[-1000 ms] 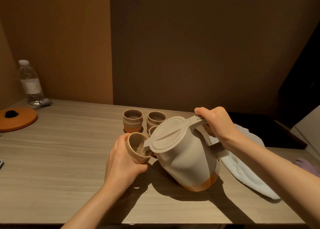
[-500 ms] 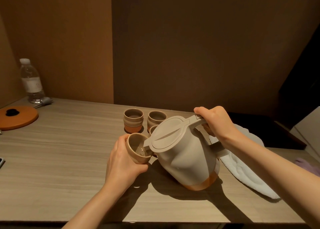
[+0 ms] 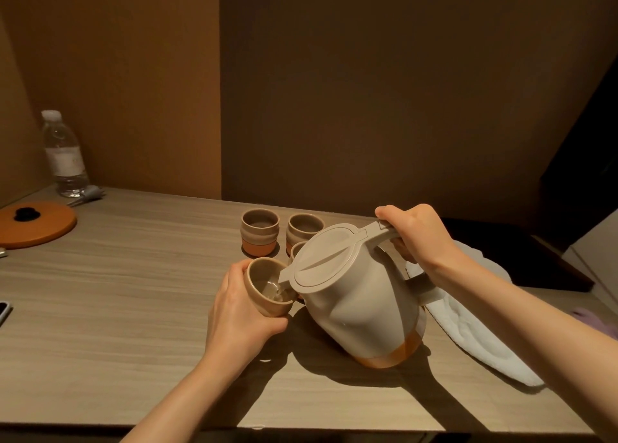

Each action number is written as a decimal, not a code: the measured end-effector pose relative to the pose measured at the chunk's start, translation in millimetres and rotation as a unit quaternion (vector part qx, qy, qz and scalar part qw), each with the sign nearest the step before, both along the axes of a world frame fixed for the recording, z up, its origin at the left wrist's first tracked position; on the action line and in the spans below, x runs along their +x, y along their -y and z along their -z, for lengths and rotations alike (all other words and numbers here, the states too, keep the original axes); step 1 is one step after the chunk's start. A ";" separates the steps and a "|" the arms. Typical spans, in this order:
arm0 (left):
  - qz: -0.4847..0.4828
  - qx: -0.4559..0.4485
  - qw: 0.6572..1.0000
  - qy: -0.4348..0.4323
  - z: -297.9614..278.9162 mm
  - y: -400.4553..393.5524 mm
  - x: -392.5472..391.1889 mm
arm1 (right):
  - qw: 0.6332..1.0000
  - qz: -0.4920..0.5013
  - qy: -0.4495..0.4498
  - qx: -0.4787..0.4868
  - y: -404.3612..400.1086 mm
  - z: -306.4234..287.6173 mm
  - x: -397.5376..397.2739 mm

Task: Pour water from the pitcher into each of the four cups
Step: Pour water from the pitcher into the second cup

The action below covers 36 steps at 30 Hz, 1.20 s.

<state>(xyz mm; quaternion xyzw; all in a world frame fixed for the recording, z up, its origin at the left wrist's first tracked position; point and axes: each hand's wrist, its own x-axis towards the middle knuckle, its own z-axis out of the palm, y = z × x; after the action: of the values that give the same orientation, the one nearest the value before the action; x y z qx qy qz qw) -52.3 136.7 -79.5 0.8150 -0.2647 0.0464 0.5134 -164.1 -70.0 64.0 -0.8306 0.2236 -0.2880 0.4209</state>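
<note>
Pitcher, beige w/ an orange base, is tipped to the left, its base edge apparently resting on the desk near the front centre; lid is shut and the spout is held over a cup. Water is seen running from the spout into that cup, which is tilted toward the pitcher and lifted just off the desk. Pitcher handle is gripped from above by the right hand, fingers curled round it, thumb end toward the lid. Cup is gripped by the left hand, fingers wrapped round its far side and underside. Three more cups are set just behind: rear-left cup and rear-right cup stand upright side by side, close but apart, both beige w/ orange bottoms; a third cup is mostly hidden behind the pitcher lid, only part of its rim visible. Contents of those three can't be told. White towel is laid on the desk to the right, under the right forearm and partly behind the pitcher. Far left, an orange round lid w/ a black knob lies flat, and a clear water bottle stands by the wall in the corner, a small grey item beside it.
</note>
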 end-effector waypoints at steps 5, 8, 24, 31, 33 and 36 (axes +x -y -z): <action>0.001 -0.003 1.000 -0.001 2.0 -0.2 0.3 | 1.000 0.001 -0.003 -0.001 -1.0 -0.6 0.1; 0.005 -0.006 1.000 -0.003 2.8 -0.7 1.0 | 1.000 0.000 -0.001 0.005 -1.7 -0.9 0.2; 0.000 -0.024 1.000 -0.018 4.7 -1.2 -0.1 | 1.000 -0.001 -0.002 -0.013 -0.9 0.5 5.7; -0.001 -0.026 0.999 -0.020 4.5 -0.6 -1.2 | 1.000 0.001 -0.001 -0.005 -0.6 1.1 5.7; 0.000 -0.027 0.999 -0.019 5.0 -0.6 -1.1 | 1.000 -0.001 -0.003 -0.004 -0.5 1.0 5.8; 0.004 -0.029 0.999 -0.018 5.9 -1.9 -0.7 | 1.000 0.000 -0.004 -0.009 -0.5 1.1 6.3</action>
<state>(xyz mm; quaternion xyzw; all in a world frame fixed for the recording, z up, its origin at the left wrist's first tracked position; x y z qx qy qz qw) -53.1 138.6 -85.4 0.7995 -0.2569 0.0375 0.5416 -157.8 -69.5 62.9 -0.8356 0.2231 -0.2866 0.4123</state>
